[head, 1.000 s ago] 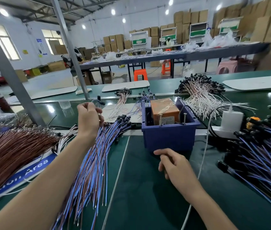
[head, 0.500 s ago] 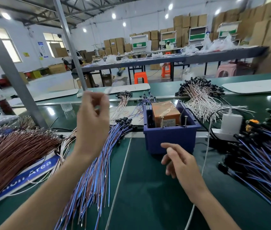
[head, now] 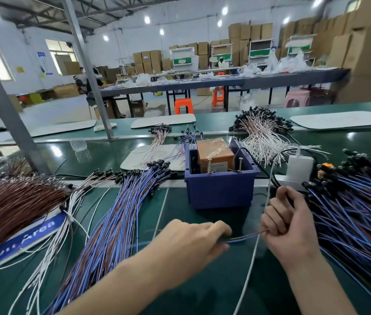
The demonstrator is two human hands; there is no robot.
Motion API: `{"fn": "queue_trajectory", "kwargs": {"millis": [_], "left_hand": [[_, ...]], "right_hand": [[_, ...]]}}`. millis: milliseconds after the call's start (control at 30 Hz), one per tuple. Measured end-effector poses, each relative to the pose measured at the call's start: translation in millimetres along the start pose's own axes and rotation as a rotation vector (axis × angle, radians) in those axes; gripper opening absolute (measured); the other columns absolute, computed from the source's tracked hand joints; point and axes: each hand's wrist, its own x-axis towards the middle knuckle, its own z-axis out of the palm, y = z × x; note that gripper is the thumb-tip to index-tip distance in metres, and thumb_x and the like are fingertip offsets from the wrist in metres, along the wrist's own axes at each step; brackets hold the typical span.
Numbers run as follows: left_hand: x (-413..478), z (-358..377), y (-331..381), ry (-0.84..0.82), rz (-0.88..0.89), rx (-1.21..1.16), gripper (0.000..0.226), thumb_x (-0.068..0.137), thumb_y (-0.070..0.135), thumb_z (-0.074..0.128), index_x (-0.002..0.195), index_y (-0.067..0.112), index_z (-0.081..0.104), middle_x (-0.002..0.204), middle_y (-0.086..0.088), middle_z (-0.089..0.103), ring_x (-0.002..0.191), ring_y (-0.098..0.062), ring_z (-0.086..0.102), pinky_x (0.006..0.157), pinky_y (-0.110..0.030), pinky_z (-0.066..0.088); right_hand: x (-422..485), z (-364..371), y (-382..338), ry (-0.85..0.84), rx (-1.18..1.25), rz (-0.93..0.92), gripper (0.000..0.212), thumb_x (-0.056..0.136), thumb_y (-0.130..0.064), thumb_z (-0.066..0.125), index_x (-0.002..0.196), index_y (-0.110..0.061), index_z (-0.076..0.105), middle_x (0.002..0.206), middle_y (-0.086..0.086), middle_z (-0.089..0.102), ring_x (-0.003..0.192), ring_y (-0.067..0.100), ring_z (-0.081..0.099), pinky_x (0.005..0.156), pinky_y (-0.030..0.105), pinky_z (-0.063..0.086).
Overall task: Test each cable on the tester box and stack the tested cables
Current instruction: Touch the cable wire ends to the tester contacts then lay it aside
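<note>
Before tester box (head: pixel 220 192) | cable (head: pixel 245 238) spans left hand (head: pixel 191 242) to right hand (head: pixel 289 228) | both gripping it

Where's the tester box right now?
Head view, just right of centre: the tester box stands between the blue cable stack at its left and the white charger at its right.

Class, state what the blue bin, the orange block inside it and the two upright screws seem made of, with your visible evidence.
Blue bin: likely moulded plastic; smooth, matte, thick rim. Orange block: core unclear, wrapped in glossy clear film that wrinkles and glints. Two screws: metal, shiny silvery shafts.
</note>
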Motion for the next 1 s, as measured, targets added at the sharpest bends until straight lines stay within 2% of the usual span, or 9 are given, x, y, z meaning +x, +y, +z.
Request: {"fn": "queue_trajectory", "kwargs": {"millis": [100, 167, 267, 400, 533, 667, 767, 867, 1000], "left_hand": [[-8.5, -29.9, -38.3, 0.005, -0.033, 0.048, 0.043, 0.103, 0.053, 0.024, 0.123, 0.035, 0.059, 0.118, 0.013, 0.067, 0.094, -0.019, 0.069, 0.073, -0.036, 0.053], [-11.1, -56.2, -67.0, 0.1, -0.074, 0.157, 0.016, 0.096, 0.032, 0.064, 0.11, 0.031, 0.071, 0.103, 0.01, 0.071, 0.09, -0.023, 0.068, 0.08, -0.039, 0.052], [-11.5, -72.7, -85.2, 0.329, -0.174, 0.348, 0.043, 0.067, 0.015, 0.088, 0.105, 0.031, 0.075, 0.12, -0.006, 0.064, 0.118, -0.032, 0.052, 0.104, -0.049, 0.036], [8.3, -58.4, -38.3, 0.62, -0.083, 0.161, 0.043, 0.082, 0.036, 0.078, 0.122, 0.036, 0.06, 0.145, 0.011, 0.033, 0.135, -0.013, 0.025, 0.114, -0.035, 0.029], [19.1, -25.2, -1.5, 0.534, 0.216, 0.092, 0.017, 0.094, 0.025, 0.067, 0.109, 0.03, 0.072, 0.124, 0.005, 0.051, 0.116, -0.017, 0.04, 0.105, -0.025, 0.025], [23.4, 3.0, 6.2, 0.483, 0.279, 0.046, 0.023, 0.104, 0.011, 0.052, 0.103, 0.022, 0.073, 0.102, -0.004, 0.065, 0.106, -0.02, 0.058, 0.102, -0.032, 0.044], [22.4, 16.4, 1.2, 0.518, 0.254, -0.027, 0.017, 0.103, 0.011, 0.058, 0.099, 0.019, 0.073, 0.101, -0.003, 0.066, 0.112, -0.02, 0.062, 0.105, -0.035, 0.045], [21.1, 29.2, -3.9, 0.559, 0.244, -0.06, 0.018, 0.104, 0.011, 0.056, 0.099, 0.018, 0.072, 0.103, -0.003, 0.066, 0.114, -0.02, 0.062, 0.107, -0.035, 0.044], [20.3, 46.4, -4.9, 0.583, 0.202, -0.034, 0.018, 0.097, 0.01, 0.062, 0.104, 0.022, 0.074, 0.11, 0.005, 0.068, 0.12, -0.016, 0.06, 0.111, -0.037, 0.041]], "right_hand": [[1.0, -3.5, -6.5, 0.02, -0.071, -0.032, 0.039, 0.098, -0.039, 0.051, 0.066, -0.024, 0.066, 0.039, -0.005, 0.017, 0.042, 0.013, 0.002, 0.029, 0.022, 0.013], [0.6, -2.0, -6.2, 0.018, -0.15, -0.042, 0.039, 0.097, -0.04, 0.052, 0.066, -0.023, 0.067, 0.038, -0.007, 0.017, 0.041, 0.012, 0.001, 0.029, 0.023, 0.012], [-3.2, 5.2, 8.6, -0.038, -0.33, -0.006, 0.034, 0.094, -0.043, 0.057, 0.075, -0.02, 0.073, 0.043, -0.008, 0.018, 0.036, 0.008, 0.008, 0.031, 0.02, 0.012], [-10.2, 15.1, 32.6, -0.182, -0.552, 0.054, 0.039, 0.094, -0.05, 0.055, 0.097, -0.018, 0.078, 0.05, -0.002, 0.036, 0.036, 0.007, 0.015, 0.035, 0.021, 0.01], [-13.2, 16.8, 37.5, -0.286, -0.699, 0.075, 0.052, 0.095, -0.063, 0.048, 0.109, -0.023, 0.078, 0.068, -0.002, 0.067, 0.048, 0.015, 0.022, 0.042, 0.022, 0.017], [-12.6, 14.6, 36.0, -0.303, -0.702, 0.115, 0.046, 0.088, -0.059, 0.067, 0.107, -0.02, 0.079, 0.107, 0.01, 0.074, 0.083, 0.026, 0.062, 0.06, 0.027, 0.048], [-9.1, 13.3, 38.8, -0.282, -0.655, 0.105, 0.039, 0.079, -0.045, 0.071, 0.104, -0.017, 0.08, 0.104, 0.018, 0.065, 0.093, 0.028, 0.037, 0.064, 0.029, 0.027], [-5.9, 11.2, 41.3, -0.3, -0.672, 0.114, 0.039, 0.077, -0.042, 0.072, 0.105, -0.016, 0.08, 0.096, 0.013, 0.071, 0.08, 0.022, 0.04, 0.059, 0.026, 0.026], [-4.5, 10.2, 41.7, -0.261, -0.63, 0.12, 0.03, 0.076, -0.033, 0.075, 0.098, -0.014, 0.081, 0.073, 0.007, 0.066, 0.045, 0.008, 0.048, 0.036, 0.016, 0.033]]}}
